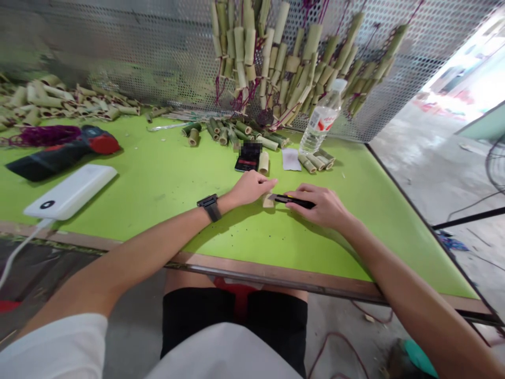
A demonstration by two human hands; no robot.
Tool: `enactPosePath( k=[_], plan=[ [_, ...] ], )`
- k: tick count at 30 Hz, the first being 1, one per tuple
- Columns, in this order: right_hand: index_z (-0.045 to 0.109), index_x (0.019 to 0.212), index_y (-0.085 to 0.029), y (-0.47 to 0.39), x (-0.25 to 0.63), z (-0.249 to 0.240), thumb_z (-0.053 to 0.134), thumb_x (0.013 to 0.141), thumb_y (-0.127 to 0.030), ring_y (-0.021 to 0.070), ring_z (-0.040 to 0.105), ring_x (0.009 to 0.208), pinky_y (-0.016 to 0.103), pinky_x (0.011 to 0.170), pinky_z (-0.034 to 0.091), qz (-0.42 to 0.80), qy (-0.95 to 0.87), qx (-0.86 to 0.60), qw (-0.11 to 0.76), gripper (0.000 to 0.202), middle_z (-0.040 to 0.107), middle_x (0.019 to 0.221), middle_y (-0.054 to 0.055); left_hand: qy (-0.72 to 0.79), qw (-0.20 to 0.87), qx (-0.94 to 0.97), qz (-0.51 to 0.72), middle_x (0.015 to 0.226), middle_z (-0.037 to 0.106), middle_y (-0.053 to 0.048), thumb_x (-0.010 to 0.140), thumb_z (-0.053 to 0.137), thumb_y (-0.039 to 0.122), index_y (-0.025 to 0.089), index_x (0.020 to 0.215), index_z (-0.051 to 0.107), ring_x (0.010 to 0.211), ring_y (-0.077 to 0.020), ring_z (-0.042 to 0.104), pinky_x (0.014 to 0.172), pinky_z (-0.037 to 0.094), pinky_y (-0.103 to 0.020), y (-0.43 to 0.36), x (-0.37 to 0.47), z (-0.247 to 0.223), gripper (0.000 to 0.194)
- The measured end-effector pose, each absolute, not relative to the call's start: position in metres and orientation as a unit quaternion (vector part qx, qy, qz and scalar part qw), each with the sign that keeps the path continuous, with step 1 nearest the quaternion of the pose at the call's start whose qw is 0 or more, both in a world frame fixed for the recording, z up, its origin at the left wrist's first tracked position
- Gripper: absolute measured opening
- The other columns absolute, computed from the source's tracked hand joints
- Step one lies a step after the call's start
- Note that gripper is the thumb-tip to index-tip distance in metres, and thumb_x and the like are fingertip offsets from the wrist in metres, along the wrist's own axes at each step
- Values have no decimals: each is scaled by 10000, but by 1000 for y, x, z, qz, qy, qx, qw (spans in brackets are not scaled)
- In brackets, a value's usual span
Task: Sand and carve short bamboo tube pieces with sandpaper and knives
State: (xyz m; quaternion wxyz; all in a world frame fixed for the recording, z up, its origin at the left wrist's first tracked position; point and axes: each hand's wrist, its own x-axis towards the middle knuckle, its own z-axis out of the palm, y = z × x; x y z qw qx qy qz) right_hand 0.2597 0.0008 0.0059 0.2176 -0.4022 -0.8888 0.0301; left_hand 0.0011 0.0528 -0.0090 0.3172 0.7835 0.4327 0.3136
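On the green tabletop (pixel 150 189), a short pale bamboo piece (pixel 268 203) lies between my two hands. My right hand (pixel 321 204) is closed around a black utility knife (pixel 294 200), whose blade points left and reaches the bamboo piece. My left hand (pixel 252 188), with a dark watch on its wrist, is at the upper left of that piece, fingers together; its fingertips are partly hidden, but it appears to hold the piece. Just beyond my left hand are a phone (pixel 248 158) and an upright pale bamboo tube (pixel 264 162).
A water bottle (pixel 321 118), white paper (pixel 291 159) and bamboo tubes (pixel 315 162) stand or lie at the back right. Left are a power bank (pixel 71 192), a power tool (pixel 65 152) and a bamboo pile (pixel 51 97). Bamboo strings (pixel 284 63) hang behind.
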Motion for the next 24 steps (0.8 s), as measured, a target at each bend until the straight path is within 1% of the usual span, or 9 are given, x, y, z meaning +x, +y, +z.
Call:
enactPosePath(
  k=[4,7,13,17,24],
  plan=[
    [866,1276,-255,0,256,7,602,1089,-527,166,664,682,291,590,425,12,-880,-419,222,422,821,1082,100,437,313,783,313,572,250,39,949,504,579,244,581,271,580,-119,208,580,143,-332,53,1,-9,550],
    [866,1280,-267,1,259,12,606,1083,-514,160,654,672,291,597,426,23,-890,-404,210,409,818,1067,99,439,322,781,306,559,234,44,944,526,583,245,575,259,573,-115,196,577,136,-329,52,1,-8,567],
    [874,1253,-250,2,268,19,628,1069,-480,158,647,653,295,612,435,62,-900,-382,201,384,816,1035,103,447,336,775,295,514,250,45,935,576,568,235,521,292,526,-103,201,561,137,-332,47,5,-7,602],
    [877,1234,-218,4,269,19,648,1063,-471,164,664,674,293,635,458,100,-901,-368,206,382,811,1014,110,443,338,776,297,512,260,44,937,580,564,230,507,318,524,-103,209,562,139,-333,45,7,-7,605],
    [880,1221,-199,9,268,15,641,1071,-517,159,665,673,279,634,470,171,-894,-356,211,425,794,920,93,426,347,780,298,537,270,42,952,561,559,229,532,325,541,-108,214,574,133,-337,42,6,-5,585]
  ],
)
